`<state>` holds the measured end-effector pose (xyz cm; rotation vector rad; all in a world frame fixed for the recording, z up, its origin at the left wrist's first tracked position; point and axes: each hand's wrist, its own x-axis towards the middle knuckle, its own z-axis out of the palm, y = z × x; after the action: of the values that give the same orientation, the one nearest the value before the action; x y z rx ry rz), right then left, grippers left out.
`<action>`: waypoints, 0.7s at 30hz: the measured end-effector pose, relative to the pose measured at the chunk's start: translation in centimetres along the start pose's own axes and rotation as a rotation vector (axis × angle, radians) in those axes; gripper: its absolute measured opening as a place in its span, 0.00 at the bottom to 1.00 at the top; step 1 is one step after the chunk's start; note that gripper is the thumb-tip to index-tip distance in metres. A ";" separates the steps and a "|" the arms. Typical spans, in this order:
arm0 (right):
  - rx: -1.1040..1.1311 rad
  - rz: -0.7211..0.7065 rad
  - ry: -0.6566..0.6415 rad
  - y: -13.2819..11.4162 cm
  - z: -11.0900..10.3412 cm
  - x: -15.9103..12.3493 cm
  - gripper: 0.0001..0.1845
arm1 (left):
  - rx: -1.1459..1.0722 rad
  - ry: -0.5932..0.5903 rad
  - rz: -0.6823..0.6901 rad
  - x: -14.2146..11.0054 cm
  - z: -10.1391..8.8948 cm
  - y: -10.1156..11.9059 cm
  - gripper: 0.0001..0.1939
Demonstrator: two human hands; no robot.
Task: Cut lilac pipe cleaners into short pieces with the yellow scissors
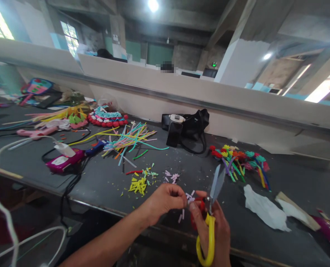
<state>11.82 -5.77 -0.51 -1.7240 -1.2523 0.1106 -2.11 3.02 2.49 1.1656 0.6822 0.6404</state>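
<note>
My right hand (219,230) is wrapped round a pair of scissors (206,243) with a yellow handle loop, its blades pointing up and slightly apart. Something red (197,212) shows between its fingers; I cannot tell whether it belongs to the scissors. Close beside it, my left hand (165,202) has thumb and forefinger pressed together near the right hand's fingertips. What they pinch is hidden or too small to name. Short lilac pieces (190,195) lie on the dark table (104,193) around the hands, with more lilac pieces (172,177) and a heap of yellow pieces (138,185) behind.
Long coloured fuzzy stems (134,137) lie at the back left, near a pink glue gun (38,131) and a magenta box (65,160) with cables. A black bag (194,126), colourful fuzzy flowers (240,161) and white tissue (265,207) are farther right. A low partition (142,89) runs behind.
</note>
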 end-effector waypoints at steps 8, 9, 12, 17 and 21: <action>-0.285 -0.204 -0.014 0.4 0.9 -1.1 0.26 | -0.240 0.376 0.277 -0.3 -0.3 1.4 0.06; -0.314 -0.221 -0.015 0.7 1.1 -1.2 0.25 | -0.260 0.391 0.279 -0.3 -0.3 1.4 0.06; -0.371 -0.255 -0.027 1.2 1.5 -1.6 0.23 | -0.303 0.430 0.285 -0.5 -0.2 1.5 0.07; -0.426 -0.300 -0.035 1.7 1.8 -2.0 0.22 | -0.321 0.422 0.280 -0.6 -0.2 1.5 0.05; -0.421 -0.342 -0.049 2.0 1.9 -2.2 0.20 | -0.362 0.370 0.260 -0.4 -0.3 1.1 0.04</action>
<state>11.13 -6.27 -3.89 -1.8297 -1.6765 -0.3366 -2.71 3.21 3.49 0.8093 0.6921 1.1685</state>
